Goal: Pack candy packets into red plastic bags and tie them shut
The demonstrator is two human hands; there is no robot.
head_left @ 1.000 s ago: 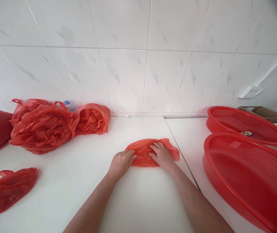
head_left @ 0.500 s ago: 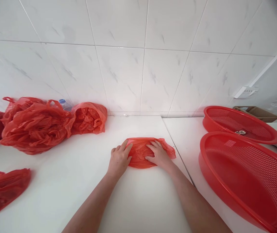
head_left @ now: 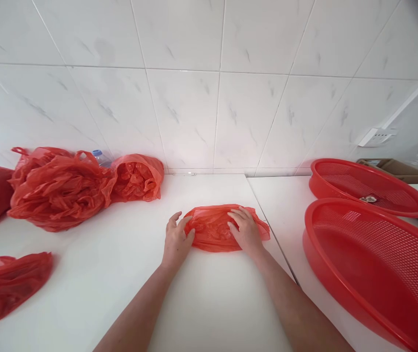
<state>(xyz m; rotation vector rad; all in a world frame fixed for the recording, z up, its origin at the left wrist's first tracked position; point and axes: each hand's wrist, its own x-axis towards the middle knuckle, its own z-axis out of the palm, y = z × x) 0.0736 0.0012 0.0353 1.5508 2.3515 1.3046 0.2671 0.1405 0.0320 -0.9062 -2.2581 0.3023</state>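
A red plastic bag point(head_left: 212, 230) lies crumpled on the white table point(head_left: 216, 298), directly in front of me. At its left end is my left hand point(head_left: 178, 239), fingers apart, with the thumb and fingertips at the bag's edge. My right hand point(head_left: 246, 229) rests on the right part of the bag, its fingers spread over the thin plastic. Neither hand is closed round it. A corner of the bag sticks out to the right past my right hand.
Red plastic bags point(head_left: 58, 190) are heaped at the back left, next to an open bag stuffed with more point(head_left: 137, 178) and a blue-capped bottle point(head_left: 101, 157). Another red bag point(head_left: 14, 286) lies nearer left. Two red baskets point(head_left: 317, 244) stand right, beside a cardboard box point(head_left: 395, 168).
My left hand has shifted slightly left and its fingers have lifted and loosened at the bag's edge. My right hand has moved a little right. More of the bag's middle shows between them.
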